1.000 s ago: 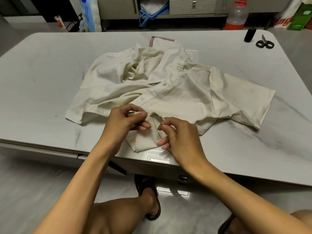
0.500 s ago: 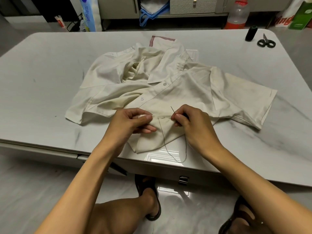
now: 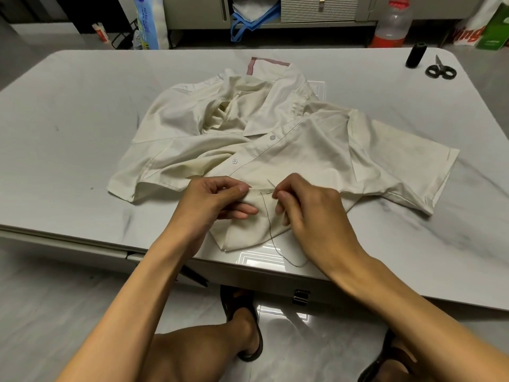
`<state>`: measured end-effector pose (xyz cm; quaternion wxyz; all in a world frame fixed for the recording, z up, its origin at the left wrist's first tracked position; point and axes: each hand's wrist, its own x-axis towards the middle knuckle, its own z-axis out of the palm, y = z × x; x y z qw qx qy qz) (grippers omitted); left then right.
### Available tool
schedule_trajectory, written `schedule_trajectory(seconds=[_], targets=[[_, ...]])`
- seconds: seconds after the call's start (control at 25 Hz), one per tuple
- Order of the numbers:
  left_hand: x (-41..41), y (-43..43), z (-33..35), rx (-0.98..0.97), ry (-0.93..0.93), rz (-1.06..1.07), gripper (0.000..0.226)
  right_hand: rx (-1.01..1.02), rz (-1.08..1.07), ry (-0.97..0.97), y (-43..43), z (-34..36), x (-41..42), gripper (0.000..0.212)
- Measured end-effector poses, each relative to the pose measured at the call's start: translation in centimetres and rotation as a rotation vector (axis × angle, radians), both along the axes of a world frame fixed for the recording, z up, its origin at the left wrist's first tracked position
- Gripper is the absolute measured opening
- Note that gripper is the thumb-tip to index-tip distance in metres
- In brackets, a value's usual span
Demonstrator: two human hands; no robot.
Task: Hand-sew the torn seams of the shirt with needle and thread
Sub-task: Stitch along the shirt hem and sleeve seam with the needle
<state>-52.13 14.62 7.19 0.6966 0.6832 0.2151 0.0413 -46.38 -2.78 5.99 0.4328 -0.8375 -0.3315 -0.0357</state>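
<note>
A cream button-up shirt (image 3: 297, 150) lies crumpled on the grey table (image 3: 68, 139), its hem near the front edge. My left hand (image 3: 217, 199) pinches a fold of the shirt's lower edge between thumb and fingers. Just to its right, my right hand (image 3: 308, 213) pinches the needle (image 3: 271, 184) at the same fold; only a thin sliver of it shows. A dark thread (image 3: 271, 232) runs from the seam down over the hem and loops on the table by my right wrist.
A black thread spool (image 3: 415, 55) and black-handled scissors (image 3: 440, 69) sit at the table's far right corner. Beyond the table stand a plastic bottle (image 3: 392, 22), a blue bag (image 3: 248, 20) and boxes on the floor. My knees and sandals are below the front edge.
My right hand rose from the hem to the fold, drawing the needle and thread into view, then settled lower against the cloth. The left hand kept its pinch.
</note>
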Motion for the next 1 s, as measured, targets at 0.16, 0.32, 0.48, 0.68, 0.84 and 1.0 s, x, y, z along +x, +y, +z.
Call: schedule_trajectory(seconds=[0.16,0.32,0.48,0.68,0.84,1.0], targets=[[-0.11,-0.07,0.12,-0.021,0.01,-0.025,0.006,-0.117,0.076,0.119,0.39,0.03,-0.6,0.015],[-0.26,0.04,0.19,-0.011,0.011,-0.036,0.005,-0.121,0.056,0.186,0.54,0.34,-0.56,0.02],[-0.28,0.08,0.15,0.005,0.013,-0.051,0.007,-0.125,0.055,0.215,0.67,0.44,-0.62,0.023],[-0.31,0.06,0.16,-0.008,0.006,-0.053,0.005,-0.116,0.054,0.222,0.73,0.37,-0.66,0.023],[-0.31,0.02,0.19,-0.002,-0.002,-0.051,0.003,-0.128,0.054,0.227,0.79,0.42,-0.65,0.024],[-0.29,-0.11,0.24,0.009,-0.007,-0.052,0.003,-0.139,0.052,0.229,0.74,0.53,-0.71,0.024]])
